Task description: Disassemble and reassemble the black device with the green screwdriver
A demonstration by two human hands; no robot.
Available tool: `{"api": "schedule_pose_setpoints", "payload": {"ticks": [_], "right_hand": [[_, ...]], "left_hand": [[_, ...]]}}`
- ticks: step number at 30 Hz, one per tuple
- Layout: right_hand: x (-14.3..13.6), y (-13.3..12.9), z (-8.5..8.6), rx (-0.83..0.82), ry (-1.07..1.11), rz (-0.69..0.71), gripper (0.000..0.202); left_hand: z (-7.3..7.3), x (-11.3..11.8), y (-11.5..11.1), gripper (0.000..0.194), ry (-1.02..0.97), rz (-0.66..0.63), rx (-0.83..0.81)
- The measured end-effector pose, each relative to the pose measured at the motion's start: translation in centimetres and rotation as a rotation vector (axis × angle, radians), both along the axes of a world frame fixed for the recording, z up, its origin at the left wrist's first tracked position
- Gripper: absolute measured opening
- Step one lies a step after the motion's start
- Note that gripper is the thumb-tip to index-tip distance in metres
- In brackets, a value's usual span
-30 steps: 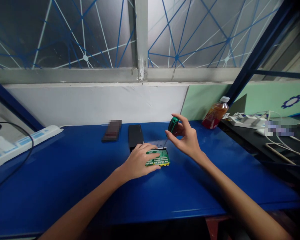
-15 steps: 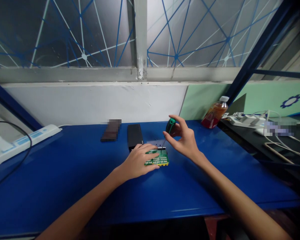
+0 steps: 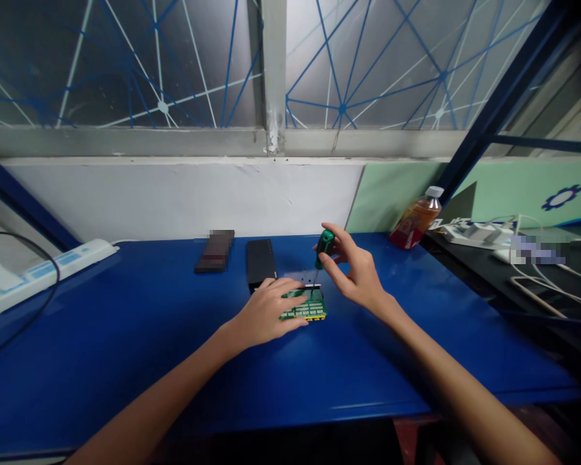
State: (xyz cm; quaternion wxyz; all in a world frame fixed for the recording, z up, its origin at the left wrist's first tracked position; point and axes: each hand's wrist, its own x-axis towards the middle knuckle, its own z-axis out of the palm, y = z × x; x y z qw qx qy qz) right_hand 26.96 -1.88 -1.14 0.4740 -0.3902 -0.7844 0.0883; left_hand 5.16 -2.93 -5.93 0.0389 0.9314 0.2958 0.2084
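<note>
A green circuit board (image 3: 314, 309) with yellow parts along its near edge lies on the blue table. My left hand (image 3: 275, 310) rests spread over the board's left part, its fingers apart and covering some of it. My right hand (image 3: 351, 261) grips the green handle of a screwdriver (image 3: 325, 245) between thumb and fingers. The screwdriver's thin shaft points down to the far part of the board; its exact tip is too small to make out. Behind my left hand lies a black rectangular case (image 3: 261, 261).
Small dark pieces (image 3: 305, 279) lie just beyond the board. A dark flat object (image 3: 215, 252), partly pixelated, is at the back left. A white power strip (image 3: 43, 278) lies far left, a drink bottle (image 3: 416, 218) at the back right. Cables lie on the right-hand surface.
The screwdriver's handle has shifted slightly left and stands a little more upright, and my right fingers have changed position around it. My left hand stays on the board.
</note>
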Motion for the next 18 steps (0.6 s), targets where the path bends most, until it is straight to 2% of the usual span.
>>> {"api": "schedule_pose_setpoints", "payload": {"ticks": [6, 12, 18], "right_hand": [[-0.25, 0.1, -0.32, 0.089, -0.027, -0.103, 0.053], [-0.26, 0.0, -0.43, 0.011, -0.041, -0.027, 0.061], [-0.21, 0.23, -0.79, 0.095, -0.106, -0.068, 0.062]], "left_hand": [[0.1, 0.09, -0.07, 0.034, 0.038, -0.015, -0.007], [0.22, 0.11, -0.11, 0.034, 0.044, -0.021, -0.024], [0.21, 0.1, -0.01, 0.037, 0.075, -0.013, -0.029]]}}
